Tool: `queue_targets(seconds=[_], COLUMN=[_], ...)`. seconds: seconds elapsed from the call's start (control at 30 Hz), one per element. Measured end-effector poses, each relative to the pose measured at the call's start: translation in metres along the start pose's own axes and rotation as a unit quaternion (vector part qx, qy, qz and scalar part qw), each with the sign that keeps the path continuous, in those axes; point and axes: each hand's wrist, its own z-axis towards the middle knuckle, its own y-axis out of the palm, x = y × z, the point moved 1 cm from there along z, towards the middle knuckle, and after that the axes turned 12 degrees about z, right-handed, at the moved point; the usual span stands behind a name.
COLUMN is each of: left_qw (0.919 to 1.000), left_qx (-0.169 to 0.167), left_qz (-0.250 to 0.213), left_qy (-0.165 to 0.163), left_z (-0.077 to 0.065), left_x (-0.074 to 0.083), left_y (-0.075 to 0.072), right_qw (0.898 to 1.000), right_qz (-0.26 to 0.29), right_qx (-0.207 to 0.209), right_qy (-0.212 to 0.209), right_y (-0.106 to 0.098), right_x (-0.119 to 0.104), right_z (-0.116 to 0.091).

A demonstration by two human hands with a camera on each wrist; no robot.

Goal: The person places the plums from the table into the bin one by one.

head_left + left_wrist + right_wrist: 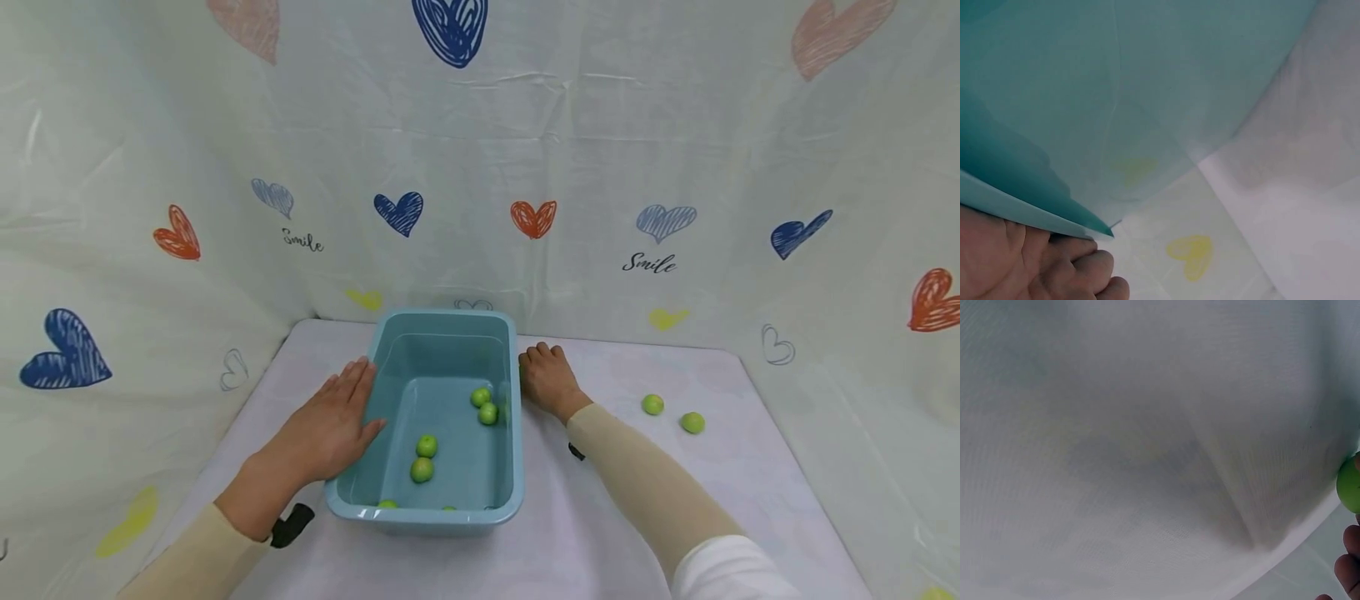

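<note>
Evidently, this is work for two hands: the left hand (330,425) lies with fingers extended along the left rim of the blue tub (423,518), gripping nothing tightly, while the right hand (551,382), just beyond the tub's right wall, has its fingers curled about one green fruit (1349,487) at the right edge of the right-wrist frame; how firmly, I cannot tell. To do this well, I would pinch the fruit lightly at its sides, lift it clear of the rim before crossing, and let the flat left palm steady the tub. Counting up, there is one tub, at the lower centre of the head frame; four fruits (422,470) show plainly on its floor, and two more slivers of green (387,503) peek over the near wall, which may hide others. Two loose fruits (693,423) sit on the table (750,483), right of centre, near each other but apart.
</note>
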Motion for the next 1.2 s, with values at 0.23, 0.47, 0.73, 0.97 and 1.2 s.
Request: queue_targets(seconds=[0.23, 0.47, 0.73, 0.97, 1.2], left_qw=[1.0000, 1.0000, 1.0000, 1.0000, 0.9999], left_qx=[0.001, 0.000, -0.001, 0.001, 0.001], left_qz=[0.001, -0.005, -0.007, -0.007, -0.012], left_qy=[0.002, -0.001, -0.001, 0.002, 0.001], left_z=[0.001, 0.001, 0.002, 0.002, 0.001], left_x=[0.000, 0.001, 0.000, -0.001, -0.001], left_y=[0.000, 0.001, 0.000, 0.001, 0.001], right_qw=[1.000, 0.999, 0.999, 0.999, 0.997], right_qz=[-0.003, -0.003, -0.015, -0.014, -0.016], right_qx=[0.005, 0.011, 0.021, 0.045, 0.077], right_qy=[0.011, 0.035, 0.038, 0.023, 0.014], right_y=[-0.003, -0.012, -0.017, -0.021, -0.022], right_x=[0.001, 0.016, 0.039, 0.052, 0.059], right_z=[0.000, -0.010, -0.030, -0.045, -0.058])
